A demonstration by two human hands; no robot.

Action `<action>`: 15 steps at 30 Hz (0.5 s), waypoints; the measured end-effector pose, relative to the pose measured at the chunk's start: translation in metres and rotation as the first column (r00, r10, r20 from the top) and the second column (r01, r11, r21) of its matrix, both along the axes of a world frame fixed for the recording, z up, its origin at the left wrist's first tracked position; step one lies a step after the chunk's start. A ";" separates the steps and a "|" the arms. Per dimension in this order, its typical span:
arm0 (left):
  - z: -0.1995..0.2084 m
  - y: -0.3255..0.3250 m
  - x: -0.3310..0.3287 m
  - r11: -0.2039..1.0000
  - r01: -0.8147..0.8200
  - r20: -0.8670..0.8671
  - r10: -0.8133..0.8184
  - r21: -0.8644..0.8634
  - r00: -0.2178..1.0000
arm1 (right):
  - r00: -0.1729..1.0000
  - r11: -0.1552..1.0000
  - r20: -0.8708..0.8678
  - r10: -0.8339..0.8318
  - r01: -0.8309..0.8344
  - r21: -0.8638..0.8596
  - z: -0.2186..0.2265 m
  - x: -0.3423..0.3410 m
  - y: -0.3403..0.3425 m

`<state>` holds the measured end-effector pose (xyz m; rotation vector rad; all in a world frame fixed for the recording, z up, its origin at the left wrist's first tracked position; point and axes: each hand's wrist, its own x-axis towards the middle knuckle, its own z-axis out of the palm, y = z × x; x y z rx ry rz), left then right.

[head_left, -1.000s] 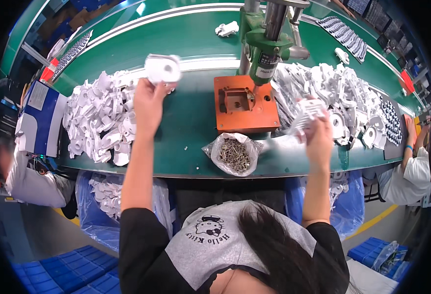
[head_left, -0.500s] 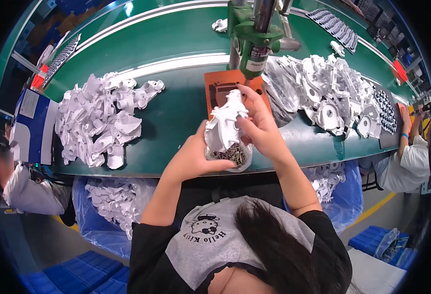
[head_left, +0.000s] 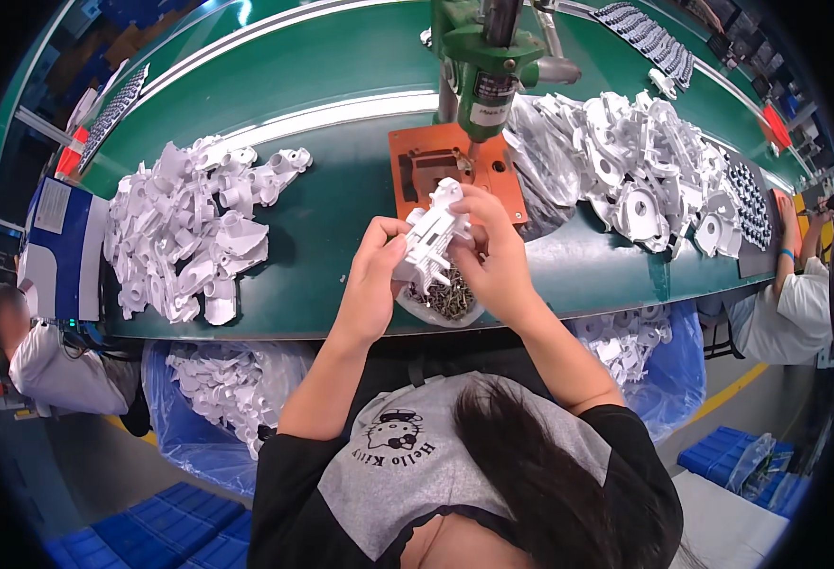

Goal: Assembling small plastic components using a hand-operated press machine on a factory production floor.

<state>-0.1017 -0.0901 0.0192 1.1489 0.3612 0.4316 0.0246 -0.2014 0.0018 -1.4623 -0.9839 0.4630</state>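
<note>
Between both hands I hold a white molded plastic part (head_left: 433, 237), tilted, with ribs and slots on the side that shows. My left hand (head_left: 375, 270) grips its left edge with thumb and fingers. My right hand (head_left: 493, 251) is closed on its right side and upper end. Just below the part sits a clear bag-lined bowl of small metal screws or pins (head_left: 450, 302), partly covered by the part. Behind the hands lies an orange fixture plate (head_left: 407, 152) under a green bench press (head_left: 489, 81), its spindle coming down over the plate.
Heaps of white plastic parts lie on the left (head_left: 185, 228) and right (head_left: 640, 171) of the green table (head_left: 332, 209). Blue-lined bins (head_left: 194, 446) of parts stand below the edge. A blue-and-white box (head_left: 66, 247) is at far left. Other people sit at both sides.
The white part has been turned over, now showing a ribbed, slotted side. My left hand has shifted from beneath it to its left edge. The view has moved slightly.
</note>
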 end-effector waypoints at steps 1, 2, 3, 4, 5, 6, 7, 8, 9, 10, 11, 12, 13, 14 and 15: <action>0.003 -0.004 0.002 0.999 -0.023 0.001 0.023 -0.049 1.000 | 0.984 0.998 0.164 -0.063 0.061 0.019 0.007 -0.001 0.000; 0.002 -0.005 0.002 0.999 -0.022 -0.001 0.022 -0.049 1.000 | 0.938 0.992 0.322 -0.128 0.118 0.048 0.010 -0.002 0.000; -0.001 -0.007 0.002 0.997 -0.019 0.010 0.020 -0.071 1.000 | 0.938 0.992 0.320 -0.129 0.120 0.048 0.010 -0.002 0.001; -0.002 -0.008 0.003 0.996 -0.012 0.021 0.014 -0.093 1.000 | 0.925 0.987 0.346 -0.157 0.137 0.081 0.010 -0.001 0.000; -0.002 -0.008 0.003 0.996 -0.006 0.021 0.008 -0.093 1.000 | 0.910 0.982 0.370 -0.186 0.154 0.114 0.010 -0.001 0.000; -0.001 -0.007 0.002 0.988 0.030 0.026 -0.026 -0.151 0.999 | 0.909 0.981 0.370 -0.191 0.159 0.115 0.008 -0.001 0.002; -0.001 -0.007 0.002 0.975 0.069 0.034 -0.063 -0.211 0.997 | 0.884 0.979 0.421 -0.203 0.168 0.119 0.003 -0.002 0.003; -0.001 -0.007 0.001 0.974 0.078 0.034 -0.072 -0.213 0.997 | 0.856 0.977 0.470 -0.213 0.176 0.122 -0.001 -0.002 0.003; -0.001 -0.006 0.001 0.997 0.072 -0.095 -0.067 0.043 0.993 | 0.813 0.982 0.551 -0.187 0.139 0.128 -0.003 -0.002 0.002; 0.000 -0.004 0.000 0.950 0.092 -0.212 -0.028 0.297 0.977 | 0.811 0.981 0.552 -0.193 0.147 0.127 -0.003 -0.002 -0.001; -0.007 0.000 0.001 0.938 0.059 -0.222 0.019 0.342 0.975 | 0.901 0.992 0.417 -0.118 0.089 0.090 -0.003 -0.002 -0.003; -0.005 0.002 0.001 0.938 0.065 -0.220 0.012 0.342 0.975 | 0.963 0.998 0.267 -0.040 0.024 0.063 -0.003 -0.001 -0.005; 0.001 0.004 0.002 0.898 0.078 -0.208 0.016 0.432 0.978 | 0.997 0.994 0.069 0.036 -0.043 0.097 -0.005 0.006 -0.009; 0.003 0.007 0.001 0.851 0.080 -0.194 0.026 0.519 0.981 | 0.993 0.985 -0.110 0.043 -0.023 0.174 -0.004 0.011 -0.009; 0.000 0.011 0.001 0.841 0.059 -0.162 0.034 0.538 0.986 | 0.997 0.995 -0.071 -0.021 0.028 0.101 0.004 0.025 -0.012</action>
